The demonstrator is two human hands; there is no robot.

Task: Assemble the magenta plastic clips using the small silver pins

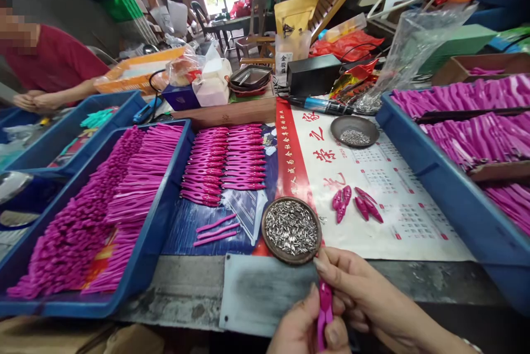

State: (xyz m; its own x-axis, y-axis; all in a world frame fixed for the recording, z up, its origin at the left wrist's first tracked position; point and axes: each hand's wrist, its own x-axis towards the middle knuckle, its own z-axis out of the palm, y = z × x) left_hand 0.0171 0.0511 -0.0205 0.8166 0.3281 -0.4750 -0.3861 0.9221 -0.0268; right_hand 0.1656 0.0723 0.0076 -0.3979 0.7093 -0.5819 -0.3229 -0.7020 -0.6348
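At the table's front edge my left hand [304,323] is closed around a slim magenta plastic handle [326,307], held upright with a glossier, darker upper part. My right hand [350,282] pinches thumb and forefinger together at the handle's top end; what lies between those fingertips is too small or hidden to tell. Just beyond the hands stands a round brown bowl [268,243] full of small shiny metal pins [292,227]. A few dark magenta pieces [342,204] lie on the calendar sheet [318,216]. Left of the bowl are three thin magenta strips [216,227].
Blue trays of magenta parts flank the workspace, one left [165,205] and one right [447,194]. Assembled magenta pieces [226,163] lie in rows. A smaller dish [337,125], an electric screwdriver [318,104] and a black box [312,75] stand behind. Another person [62,64] sits at far left.
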